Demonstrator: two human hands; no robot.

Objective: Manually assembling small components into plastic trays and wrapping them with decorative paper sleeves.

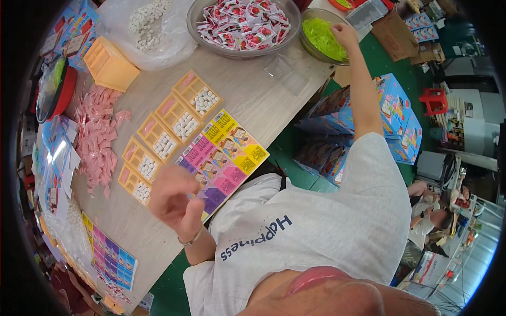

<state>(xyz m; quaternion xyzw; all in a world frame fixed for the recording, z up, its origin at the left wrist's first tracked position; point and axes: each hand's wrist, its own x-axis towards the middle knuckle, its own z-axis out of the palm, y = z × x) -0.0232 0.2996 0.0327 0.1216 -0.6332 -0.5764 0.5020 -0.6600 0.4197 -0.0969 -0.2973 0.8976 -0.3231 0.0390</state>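
So, five yellow trays (164,138) sit in a diagonal row on the tabletop (253,89), each holding white tablets plus a pink sachet; one colourful printed card (224,158) lies just beside them, one loose heap of pink sachets (97,134) off to the left; the left hand (171,203) hovers blurred over the card's near corner, fingers loosely curled, can't tell if it's holding anything; the right hand (345,36) reaches into a glass bowl of green shreds (322,38), fingers dipped in; one big bowl of red packets (242,23) sits next to that.
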